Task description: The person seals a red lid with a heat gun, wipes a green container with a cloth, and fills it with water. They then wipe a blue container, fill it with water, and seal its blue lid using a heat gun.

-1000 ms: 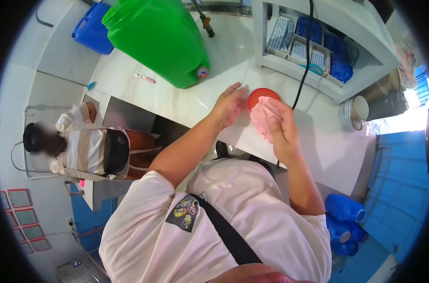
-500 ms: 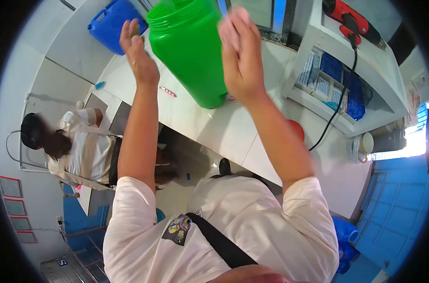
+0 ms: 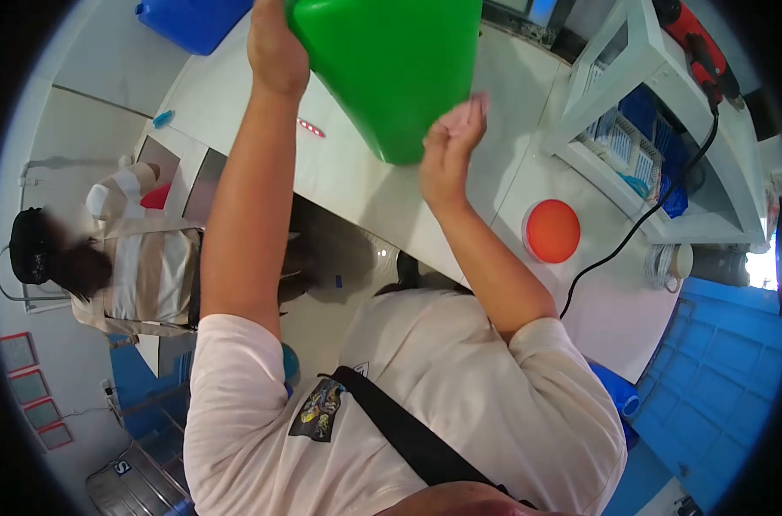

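Note:
A big green plastic container is tilted up off the white counter. My left hand grips its upper side near the top of the view. Against its lower edge rests my right hand, fingers curled around a bunched pink cloth that shows only at the fingertips. A round red lid lies flat on the counter to the right of my right forearm, touched by neither hand.
A white shelf unit with blue baskets stands at the right, with a red power tool and its black cable. A toothbrush and blue jerrycan are on the counter. Another person sits at left.
Both hands went from the red lid up to the green container. My left hand now grips it, the container has tipped up, and my right hand has dropped to its lower edge.

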`<action>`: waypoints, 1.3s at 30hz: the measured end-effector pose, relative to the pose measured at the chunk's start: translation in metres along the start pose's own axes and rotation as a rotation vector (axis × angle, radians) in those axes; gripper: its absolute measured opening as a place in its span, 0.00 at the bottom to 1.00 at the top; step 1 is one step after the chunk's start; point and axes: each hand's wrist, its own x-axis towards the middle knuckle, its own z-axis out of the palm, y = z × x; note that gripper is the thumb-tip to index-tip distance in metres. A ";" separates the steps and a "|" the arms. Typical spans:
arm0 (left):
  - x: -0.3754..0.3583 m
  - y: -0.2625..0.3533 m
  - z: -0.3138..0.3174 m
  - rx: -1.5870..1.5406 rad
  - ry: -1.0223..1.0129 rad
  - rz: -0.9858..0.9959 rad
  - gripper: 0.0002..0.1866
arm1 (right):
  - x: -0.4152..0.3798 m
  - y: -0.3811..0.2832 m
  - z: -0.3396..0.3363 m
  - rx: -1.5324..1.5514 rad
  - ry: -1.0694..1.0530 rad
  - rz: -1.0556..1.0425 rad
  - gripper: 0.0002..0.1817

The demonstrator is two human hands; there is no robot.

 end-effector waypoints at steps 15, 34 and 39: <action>0.037 0.024 0.013 0.067 -0.485 -0.272 0.43 | 0.057 -0.018 0.007 -0.584 -0.647 -1.284 0.31; 0.044 0.024 0.008 0.187 -0.336 -0.360 0.43 | 0.089 -0.124 0.037 -0.808 -0.306 -1.261 0.29; 0.038 0.022 0.007 0.318 -0.236 -0.289 0.42 | -0.010 0.055 -0.017 -1.034 -0.837 -1.332 0.27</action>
